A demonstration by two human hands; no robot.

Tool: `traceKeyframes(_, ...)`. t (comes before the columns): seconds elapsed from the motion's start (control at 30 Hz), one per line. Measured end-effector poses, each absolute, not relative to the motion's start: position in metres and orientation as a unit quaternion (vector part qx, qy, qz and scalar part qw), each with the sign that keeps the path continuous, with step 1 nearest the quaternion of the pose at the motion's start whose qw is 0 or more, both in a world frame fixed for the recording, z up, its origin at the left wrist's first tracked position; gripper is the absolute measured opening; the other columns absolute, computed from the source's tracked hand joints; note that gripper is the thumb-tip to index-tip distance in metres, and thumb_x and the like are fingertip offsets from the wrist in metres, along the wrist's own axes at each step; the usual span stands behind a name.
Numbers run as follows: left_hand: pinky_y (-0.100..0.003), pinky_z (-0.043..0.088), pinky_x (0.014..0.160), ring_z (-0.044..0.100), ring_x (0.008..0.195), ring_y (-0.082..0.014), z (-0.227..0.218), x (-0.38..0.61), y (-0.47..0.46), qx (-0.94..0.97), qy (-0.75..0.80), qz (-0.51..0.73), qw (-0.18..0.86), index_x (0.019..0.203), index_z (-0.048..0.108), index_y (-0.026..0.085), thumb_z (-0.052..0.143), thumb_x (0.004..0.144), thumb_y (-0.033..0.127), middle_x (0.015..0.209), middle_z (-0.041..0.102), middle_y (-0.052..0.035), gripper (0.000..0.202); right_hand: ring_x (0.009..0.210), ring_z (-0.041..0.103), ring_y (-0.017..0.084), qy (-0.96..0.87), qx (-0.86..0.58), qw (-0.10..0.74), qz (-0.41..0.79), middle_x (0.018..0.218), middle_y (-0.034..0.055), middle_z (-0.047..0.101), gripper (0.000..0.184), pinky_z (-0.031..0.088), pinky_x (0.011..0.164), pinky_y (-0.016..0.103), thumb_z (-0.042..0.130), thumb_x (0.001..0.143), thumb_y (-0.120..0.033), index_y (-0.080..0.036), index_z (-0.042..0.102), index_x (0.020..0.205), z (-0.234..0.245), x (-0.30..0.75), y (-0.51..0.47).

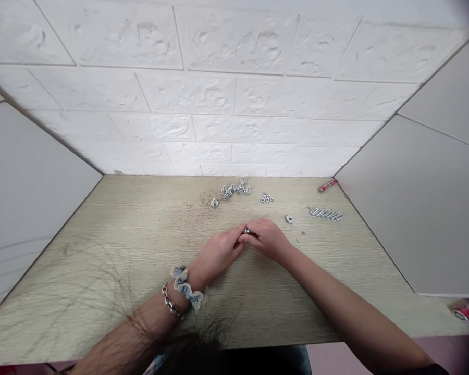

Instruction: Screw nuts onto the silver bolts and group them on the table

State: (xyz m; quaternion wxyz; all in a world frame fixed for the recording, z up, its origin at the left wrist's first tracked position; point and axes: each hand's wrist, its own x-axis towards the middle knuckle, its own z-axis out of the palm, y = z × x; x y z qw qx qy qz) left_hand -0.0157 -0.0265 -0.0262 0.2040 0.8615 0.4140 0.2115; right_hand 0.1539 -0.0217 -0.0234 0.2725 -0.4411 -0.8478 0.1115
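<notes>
Small silver metal piece (246, 230) sits just below ctr of frame, pinched btwn both hands; most of it's hidden by fingers, so can't tell its exact shape. L hand (220, 251) is nearly closed, fingers bent tog., tips on the piece from the left; R hand (269, 240) is curled in too, thumb & index on it from the right. L wrist has a blue-and-white ruffled fabric scrunchie (184, 287) + silver chain-link bracelet (169, 300). Pale wood-grain tabletop (136, 219) under all. Upper ctr: loose cluster of silver bolts w/ washers (229, 192), a single silver bolt (214, 203) just to its left; small group of silver nuts (266, 198) right of cluster. Right of ctr: round silver washer (287, 220) near R hand, then slanted row of silver screws (327, 214), w/ red tube-like item (327, 186) above, by the side panel (414, 208).
</notes>
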Motion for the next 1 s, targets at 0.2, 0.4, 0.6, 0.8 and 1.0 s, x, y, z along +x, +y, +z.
traceKeyframes(0.2, -0.024, 0.045, 0.069, 0.061, 0.075, -0.0151, -0.022, -0.013, -0.024, 0.850, 0.415, 0.224, 0.237, 0.109, 0.053, 0.020, 0.042, 0.086, 0.023, 0.090, 0.066, -0.0029, 0.026, 0.067, 0.048, 0.015, -0.874, -0.410, 0.232, 0.115, 0.072, 0.0038, 0.057, 0.026, 0.032, 0.064, 0.027, 0.032, 0.090, -0.029, -0.017, 0.047, 0.073, -0.018, 0.154, -0.025)
traceKeyframes(0.4, -0.025, 0.047, 0.071, 0.062, 0.077, -0.0161, -0.026, -0.013, -0.022, 0.835, 0.444, 0.237, 0.223, 0.119, 0.050, 0.018, 0.044, 0.085, 0.024, 0.094, 0.067, -0.0058, 0.035, 0.065, 0.049, 0.015, -0.872, -0.431, 0.207, 0.106, 0.070, 0.0036, 0.058, 0.029, 0.030, 0.061, 0.027, 0.030, 0.091, -0.028, -0.017, 0.049, 0.072, -0.018, 0.153, -0.024)
traceKeyframes(0.6, -0.025, 0.047, 0.070, 0.062, 0.073, -0.0157, -0.026, -0.013, -0.022, 0.835, 0.447, 0.237, 0.218, 0.122, 0.050, 0.015, 0.043, 0.085, 0.026, 0.087, 0.068, -0.0058, 0.038, 0.054, 0.045, 0.013, -0.862, -0.452, 0.218, 0.067, 0.054, 0.0009, 0.053, 0.044, 0.027, 0.059, 0.028, 0.029, 0.092, -0.038, -0.018, 0.046, 0.058, -0.023, 0.156, -0.023)
traceKeyframes(0.8, -0.025, 0.047, 0.069, 0.062, 0.072, -0.0152, -0.025, -0.015, -0.018, 0.815, 0.473, 0.256, 0.214, 0.123, 0.049, 0.016, 0.046, 0.084, 0.023, 0.085, 0.068, -0.0052, 0.040, 0.064, 0.050, 0.015, -0.827, -0.459, 0.319, 0.068, 0.070, 0.0024, 0.056, 0.014, 0.037, 0.062, 0.027, 0.046, 0.084, -0.030, -0.017, 0.051, 0.082, -0.019, 0.154, -0.026)
traceKeyframes(1.0, -0.026, 0.047, 0.070, 0.062, 0.077, -0.0163, -0.030, -0.017, -0.014, 0.820, 0.473, 0.253, 0.200, 0.123, 0.048, 0.017, 0.044, 0.085, 0.023, 0.096, 0.067, -0.0074, 0.039, 0.089, 0.054, 0.018, -0.858, -0.399, 0.311, 0.088, 0.097, 0.0075, 0.059, 0.021, 0.042, 0.078, 0.030, 0.040, 0.088, -0.018, -0.017, 0.048, 0.106, -0.025, 0.151, -0.023)
